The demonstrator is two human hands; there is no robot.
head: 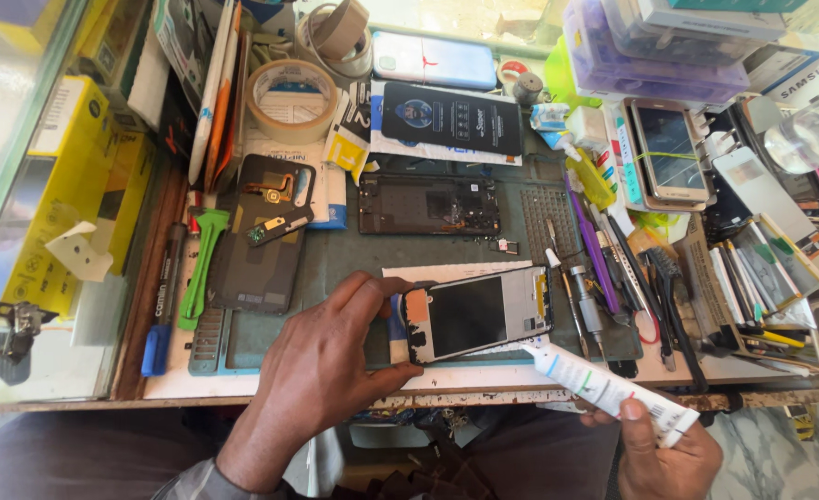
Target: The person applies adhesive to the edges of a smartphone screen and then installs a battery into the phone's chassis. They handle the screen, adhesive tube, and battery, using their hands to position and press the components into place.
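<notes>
**Frame and glue tube in hand**

Left hand (pixel 322 356) clamped on the short end of a phone frame (pixel 479 315), thumb on the near edge, fingers curled over the far edge. Frame held low over the grey mat (pixel 335 259), near the front edge of the bench, dark opening facing up, orange patch at the gripped end. Right hand (pixel 669 454) closed around a white tube (pixel 604 384), thumb laid along the top. Tube tilted, nozzle just at the frame's near right corner; touching or not, cannot tell.

Farther back on the mat, a dark phone chassis (pixel 428 206), well apart from the frame. To its left, a back cover (pixel 261 236) with small parts on top, and a green pry tool (pixel 201 264) beside it. Tape roll (pixel 291 100) behind. Right of the frame, a row of screwdrivers (pixel 581 296) and tweezers, then a gold phone (pixel 669 150) bound with a rubber band. Yellow boxes (pixel 76 176) stacked along the left wall.
</notes>
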